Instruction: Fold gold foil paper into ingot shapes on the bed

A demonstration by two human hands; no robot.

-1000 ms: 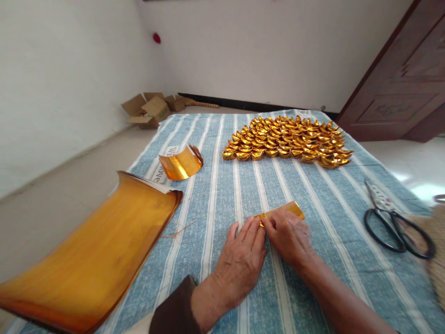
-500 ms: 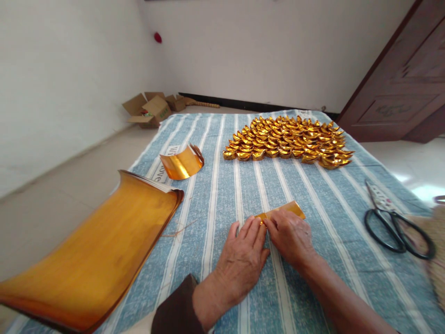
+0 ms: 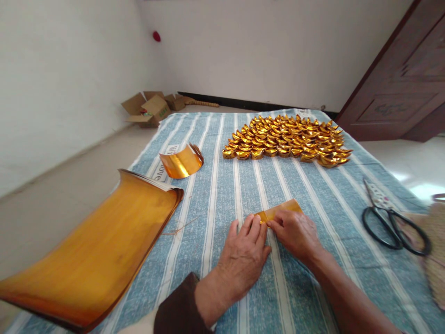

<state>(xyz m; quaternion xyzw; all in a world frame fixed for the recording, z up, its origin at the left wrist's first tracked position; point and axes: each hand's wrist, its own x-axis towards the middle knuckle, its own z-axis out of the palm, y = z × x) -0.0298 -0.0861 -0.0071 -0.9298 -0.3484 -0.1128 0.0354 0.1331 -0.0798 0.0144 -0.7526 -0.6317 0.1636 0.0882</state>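
A small gold foil paper (image 3: 291,207), partly folded, lies on the striped cloth under my hands. My left hand (image 3: 242,254) rests flat with its fingers stretched, the fingertips pressing the paper's left end. From the right, my right hand (image 3: 298,235) pinches the near edge of the same paper, its fingers curled and thumb close to the left fingertips. Part of the fold is hidden beneath the fingers. Beyond the hands stand many folded gold paper ingots (image 3: 285,139) in packed rows.
A large stack of gold paper sheets (image 3: 100,246) lies at the left. A smaller curved stack of gold foil sheets (image 3: 182,162) sits behind it. Black-handled scissors (image 3: 389,218) lie at the right beside a woven item (image 3: 437,250). Cardboard boxes (image 3: 149,111) stand on the floor.
My right hand has shifted slightly right along the paper, and more of the fold shows between the hands. My left hand stays nearly in place.
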